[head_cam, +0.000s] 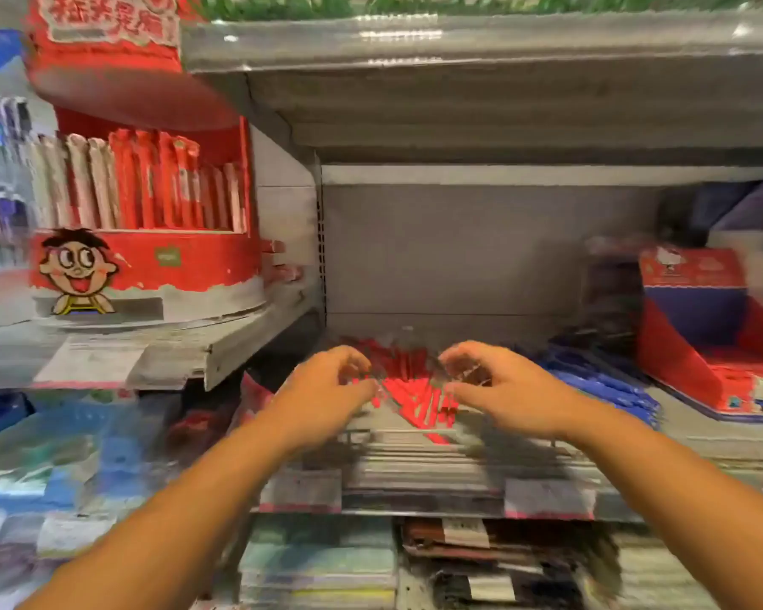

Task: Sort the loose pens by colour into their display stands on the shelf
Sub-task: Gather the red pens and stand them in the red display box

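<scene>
A heap of loose red pens point(408, 389) lies on the grey shelf point(415, 460) in front of me. My left hand point(327, 389) and my right hand point(498, 385) reach in on either side of the heap, fingers curled loosely above it; blur hides whether either grips a pen. Loose blue pens point(600, 380) lie just right of the red ones. A round red display stand point(146, 257) with a cartoon face holds upright red and white pens on the higher shelf at left. A red-and-blue cardboard stand point(714, 341) sits at right.
The shelf's grey back wall point(450, 253) stands behind the pens, and another shelf point(481, 46) hangs overhead. Price labels point(547, 499) line the shelf's front edge. Stacked stationery point(459, 561) fills the shelf below. Packaged pens point(1, 160) hang at far left.
</scene>
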A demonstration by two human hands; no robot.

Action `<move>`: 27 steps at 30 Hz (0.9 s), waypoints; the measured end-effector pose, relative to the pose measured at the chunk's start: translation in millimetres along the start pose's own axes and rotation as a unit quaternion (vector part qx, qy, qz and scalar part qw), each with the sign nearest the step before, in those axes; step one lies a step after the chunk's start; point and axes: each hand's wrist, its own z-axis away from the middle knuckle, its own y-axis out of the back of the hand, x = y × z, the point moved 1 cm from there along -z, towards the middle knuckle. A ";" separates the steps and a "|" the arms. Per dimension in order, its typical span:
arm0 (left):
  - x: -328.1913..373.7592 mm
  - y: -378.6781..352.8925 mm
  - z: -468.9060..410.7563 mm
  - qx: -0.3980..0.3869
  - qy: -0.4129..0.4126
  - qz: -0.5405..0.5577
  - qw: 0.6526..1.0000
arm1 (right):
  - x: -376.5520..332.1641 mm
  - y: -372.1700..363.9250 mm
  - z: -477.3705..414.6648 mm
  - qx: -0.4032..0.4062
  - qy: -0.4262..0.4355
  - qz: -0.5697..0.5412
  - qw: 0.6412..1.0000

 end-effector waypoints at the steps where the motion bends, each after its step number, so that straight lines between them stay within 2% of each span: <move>1: -4.6 -1.5 -14.9 -0.021 0.012 -0.023 0.999 | 4.9 -1.3 -11.2 -0.033 -0.004 0.029 0.999; 4: -25.9 -10.9 -52.7 -0.116 0.064 -0.134 0.982 | 22.6 -3.8 -38.1 -0.158 -0.013 0.137 0.978; 8: -53.5 -34.8 -79.2 -0.252 0.127 -0.208 0.937 | 39.5 -9.7 -62.7 -0.281 0.020 0.231 0.931; 11: -62.4 -46.4 -91.8 -0.296 0.136 -0.283 0.902 | 46.2 -13.0 -72.4 -0.345 0.048 0.267 0.898; 13: -59.6 -50.7 -99.0 -0.294 0.127 -0.328 0.889 | 49.7 -14.4 -76.9 -0.357 0.071 0.273 0.891; 17: -47.5 -53.9 -108.3 -0.294 0.115 -0.359 0.878 | 52.2 -21.2 -85.9 -0.334 0.103 0.271 0.897; 21: -44.6 -53.2 -119.9 -0.238 0.114 -0.333 0.905 | 55.0 -22.6 -93.4 -0.335 0.116 0.269 0.895; 24: -43.0 -49.4 -121.9 -0.232 0.113 -0.289 0.922 | 58.1 -17.4 -92.6 -0.351 0.120 0.240 0.897; 27: -40.9 -47.8 -120.7 -0.212 0.099 -0.290 0.928 | 60.0 -22.1 -84.5 -0.338 0.144 0.281 0.887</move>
